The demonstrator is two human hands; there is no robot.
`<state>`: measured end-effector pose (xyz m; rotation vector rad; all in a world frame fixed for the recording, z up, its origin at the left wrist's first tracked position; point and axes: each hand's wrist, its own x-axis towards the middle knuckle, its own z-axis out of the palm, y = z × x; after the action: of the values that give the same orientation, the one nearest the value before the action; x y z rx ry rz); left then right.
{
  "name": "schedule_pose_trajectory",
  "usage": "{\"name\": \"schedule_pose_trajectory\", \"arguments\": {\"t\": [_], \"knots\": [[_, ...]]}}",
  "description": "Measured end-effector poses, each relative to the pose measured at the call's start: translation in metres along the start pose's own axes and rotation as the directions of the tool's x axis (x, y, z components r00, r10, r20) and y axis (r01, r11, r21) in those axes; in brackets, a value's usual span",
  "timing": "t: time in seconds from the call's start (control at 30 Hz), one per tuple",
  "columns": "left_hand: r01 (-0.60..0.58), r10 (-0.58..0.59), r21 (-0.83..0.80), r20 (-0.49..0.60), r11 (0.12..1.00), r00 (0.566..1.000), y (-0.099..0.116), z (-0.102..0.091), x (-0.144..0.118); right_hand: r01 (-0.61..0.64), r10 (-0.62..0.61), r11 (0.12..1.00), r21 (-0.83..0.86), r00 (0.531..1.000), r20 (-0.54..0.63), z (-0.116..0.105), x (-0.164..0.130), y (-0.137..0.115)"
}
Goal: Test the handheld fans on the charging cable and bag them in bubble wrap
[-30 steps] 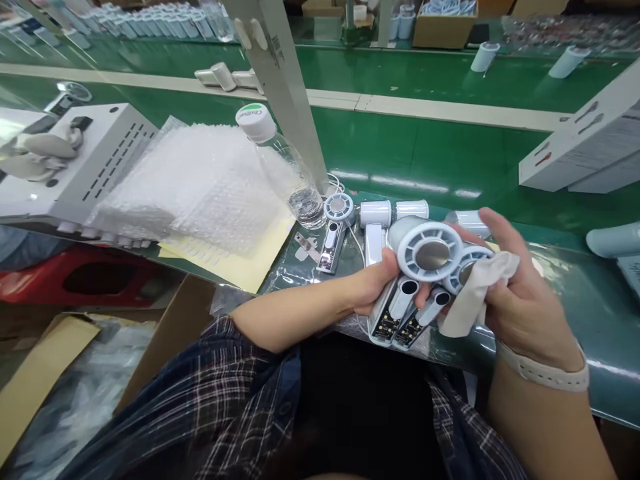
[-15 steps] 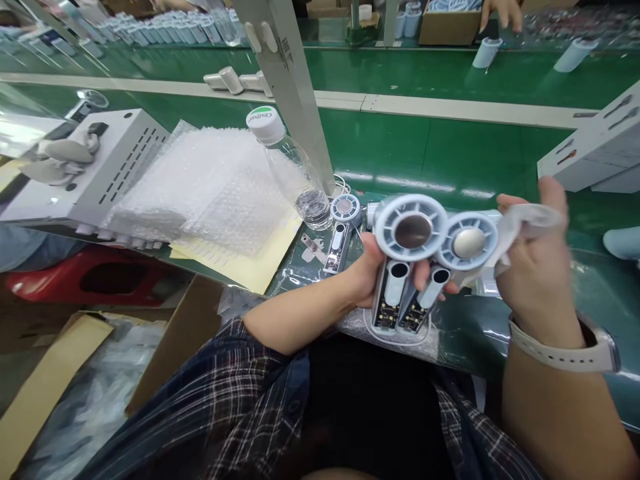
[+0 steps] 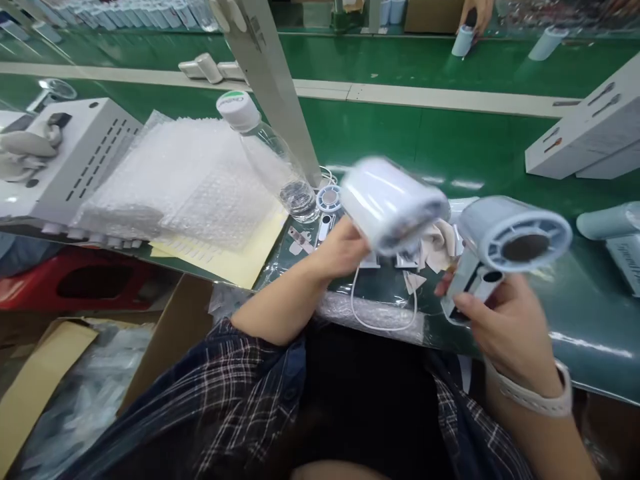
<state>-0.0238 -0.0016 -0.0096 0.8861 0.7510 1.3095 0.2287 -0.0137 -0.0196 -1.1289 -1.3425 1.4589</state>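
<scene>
My left hand (image 3: 343, 250) is closed around a light-blue hair dryer (image 3: 393, 203), held up over the bench and blurred by motion; its barrel hides most of the fingers. In my right hand (image 3: 515, 330) is a second hair dryer (image 3: 515, 230), gripped by its open handle, with the ribbed ring end facing me. A crumpled pale cloth (image 3: 440, 245) lies on the bench between the two hands. Just beyond my left hand rests another hair dryer (image 3: 329, 199), its ring end up. A white cable (image 3: 384, 329) loops over bubble wrap at the bench edge.
A clear bottle (image 3: 273, 153) stands beside a grey post (image 3: 275, 87). Bubble-wrap bags (image 3: 200, 173) lie on yellow paper (image 3: 235, 257) at left, near a white machine (image 3: 90, 153). White boxes (image 3: 585, 127) stand at right. Across the bench, a co-worker's hand (image 3: 477, 17) touches a blue part.
Both hair dryers were together in my left hand; now each hand has one. The cloth has left my right hand and lies on the bench. The view has shifted slightly.
</scene>
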Motion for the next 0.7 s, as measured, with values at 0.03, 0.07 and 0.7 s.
{"name": "schedule_pose_trajectory", "arguments": {"t": [0.03, 0.07, 0.7], "knots": [[-0.011, 0.011, -0.010, 0.019, 1.000, 1.000, -0.003, -0.001, 0.000, -0.011, 0.013, 0.999, 0.045, 0.999, -0.043, -0.001, 0.000, 0.002], [-0.020, 0.021, -0.011, 0.065, 1.000, 0.998, -0.007, -0.001, -0.001, -0.014, 0.021, 0.995, 0.099, 0.998, -0.066, 0.000, 0.000, 0.005], [0.008, -0.030, 0.076, 0.300, 0.997, 0.953, -0.024, 0.015, -0.011, -0.053, 0.021, 0.965, 0.256, 0.992, 0.125, 0.014, -0.006, 0.023]]}}
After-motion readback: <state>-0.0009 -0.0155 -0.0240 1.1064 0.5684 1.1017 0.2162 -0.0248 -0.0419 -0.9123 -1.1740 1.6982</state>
